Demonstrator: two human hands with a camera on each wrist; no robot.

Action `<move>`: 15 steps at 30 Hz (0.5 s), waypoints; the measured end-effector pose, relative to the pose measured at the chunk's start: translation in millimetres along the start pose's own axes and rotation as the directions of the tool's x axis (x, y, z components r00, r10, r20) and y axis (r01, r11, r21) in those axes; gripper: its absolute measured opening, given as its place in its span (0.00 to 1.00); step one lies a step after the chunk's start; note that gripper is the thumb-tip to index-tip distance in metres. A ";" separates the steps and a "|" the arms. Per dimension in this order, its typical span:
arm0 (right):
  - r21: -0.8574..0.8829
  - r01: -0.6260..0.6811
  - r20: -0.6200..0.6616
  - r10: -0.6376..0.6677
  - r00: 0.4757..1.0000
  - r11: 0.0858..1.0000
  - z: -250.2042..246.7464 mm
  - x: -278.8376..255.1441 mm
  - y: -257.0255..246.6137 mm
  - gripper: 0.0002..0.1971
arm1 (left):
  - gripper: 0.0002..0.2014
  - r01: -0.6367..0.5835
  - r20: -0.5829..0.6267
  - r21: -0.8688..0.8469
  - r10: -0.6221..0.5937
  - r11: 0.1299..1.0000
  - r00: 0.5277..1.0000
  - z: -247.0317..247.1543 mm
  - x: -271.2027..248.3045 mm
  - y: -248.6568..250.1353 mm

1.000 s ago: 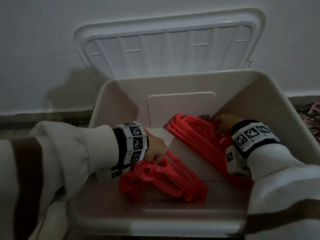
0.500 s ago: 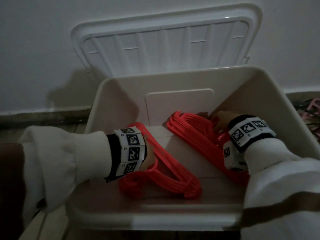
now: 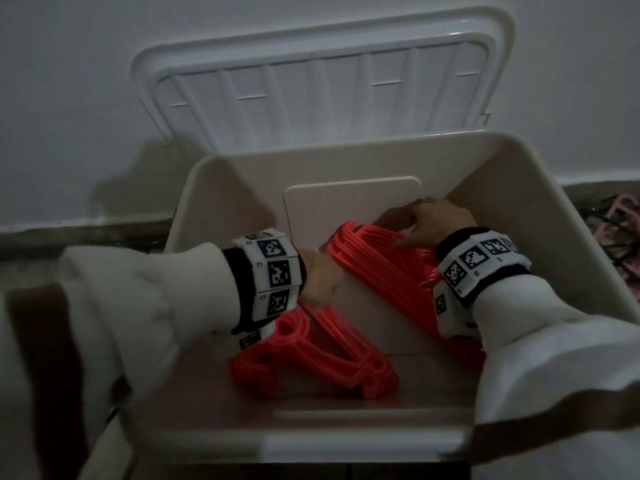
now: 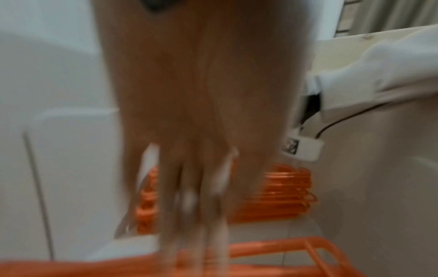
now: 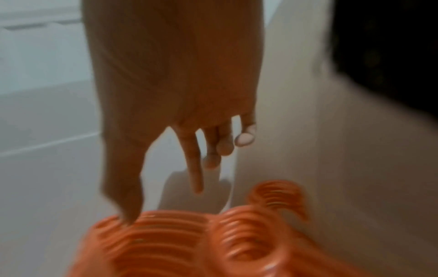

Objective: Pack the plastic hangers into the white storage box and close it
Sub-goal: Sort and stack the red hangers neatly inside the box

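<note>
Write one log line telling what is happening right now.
step: packing | left hand: open, over near hangers | right hand: open, over far hangers | box: lid up

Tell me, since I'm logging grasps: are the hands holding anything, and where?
Right hand holds nothing, fingers open above the hangers. Left hand: cannot tell.

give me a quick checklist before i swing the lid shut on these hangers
1. Left hanger stack lying below the white storage box rim: ok.
2. Right hanger stack below the rim: ok.
3. Right hand off its stack: not ok, thumb touches it.
4. Left hand grip released: cannot tell, view blurred.
5. Both hands out of the box: not ok.
6. Lid upright behind, free to swing: ok.
</note>
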State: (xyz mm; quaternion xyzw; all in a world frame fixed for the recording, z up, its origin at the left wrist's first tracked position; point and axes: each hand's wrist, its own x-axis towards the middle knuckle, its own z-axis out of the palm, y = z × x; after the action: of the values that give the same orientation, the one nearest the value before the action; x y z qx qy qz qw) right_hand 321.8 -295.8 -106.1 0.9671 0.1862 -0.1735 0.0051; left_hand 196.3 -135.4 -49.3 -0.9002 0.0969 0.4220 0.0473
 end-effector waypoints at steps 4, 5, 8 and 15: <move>-0.043 0.035 0.180 -0.027 0.983 0.998 19.6 -6.3 -20.8 0.54 | 0.20 -0.097 -0.094 0.159 0.113 0.982 0.989 15.7 31.7 9.2; -0.068 0.046 0.203 -0.032 0.979 0.997 27.0 -8.2 -25.0 0.58 | 0.21 -0.138 -0.043 0.151 0.146 0.979 0.988 20.2 36.3 10.7; -0.217 0.062 0.176 -0.023 0.984 0.974 45.7 -12.4 -35.2 0.65 | 0.21 -0.238 0.091 0.237 0.222 0.942 0.971 38.8 40.4 11.1; -0.228 -0.079 -0.020 0.076 0.997 0.970 69.2 -7.5 -53.4 0.44 | 0.22 -0.194 0.165 0.008 0.190 0.981 0.968 47.9 38.9 5.3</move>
State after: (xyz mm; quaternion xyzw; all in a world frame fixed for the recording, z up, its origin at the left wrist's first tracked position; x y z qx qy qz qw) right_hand 272.9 -254.0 -165.7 0.9675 0.1671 -0.1452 0.1221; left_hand 183.5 -137.8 -109.9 -0.8482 0.1844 0.4959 0.0250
